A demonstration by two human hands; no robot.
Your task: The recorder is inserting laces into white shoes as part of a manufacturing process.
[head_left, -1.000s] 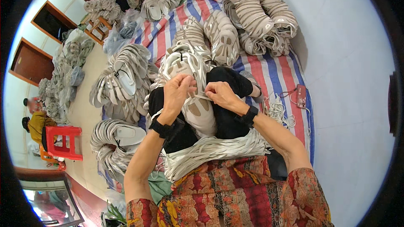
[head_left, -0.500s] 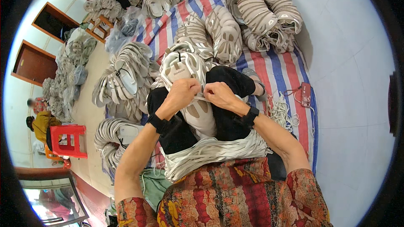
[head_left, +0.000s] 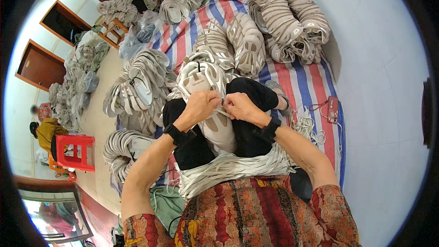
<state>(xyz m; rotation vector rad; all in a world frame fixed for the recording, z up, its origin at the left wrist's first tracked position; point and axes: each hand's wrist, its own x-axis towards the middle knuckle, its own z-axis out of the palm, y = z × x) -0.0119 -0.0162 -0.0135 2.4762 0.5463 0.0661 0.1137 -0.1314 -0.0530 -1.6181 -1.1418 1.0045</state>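
A pale beige and white shoe upper (head_left: 217, 138) lies between my black-trousered knees, its toe toward me, at the near end of a stack of uppers. Over its lace opening my left hand (head_left: 204, 106) is closed, fingers pinched on a white shoelace. Close beside it my right hand (head_left: 243, 108) is closed too, fingertips at the same lace, knuckles nearly touching the left ones. The fingers hide most of the lace. Across my lap rests a thick bundle of white shoelaces (head_left: 233, 170).
Stacks of uppers (head_left: 137, 89) stand at left, with more (head_left: 281, 20) at the far right. A striped sheet (head_left: 315, 80) covers the floor, bearing a red phone (head_left: 332, 109) and loose laces (head_left: 305, 126). A red stool (head_left: 77, 152) stands left; people sit farther back.
My hands have drawn slightly closer together over the upper, and the lace strip seen between them is now mostly covered. The whole view has shifted a little.
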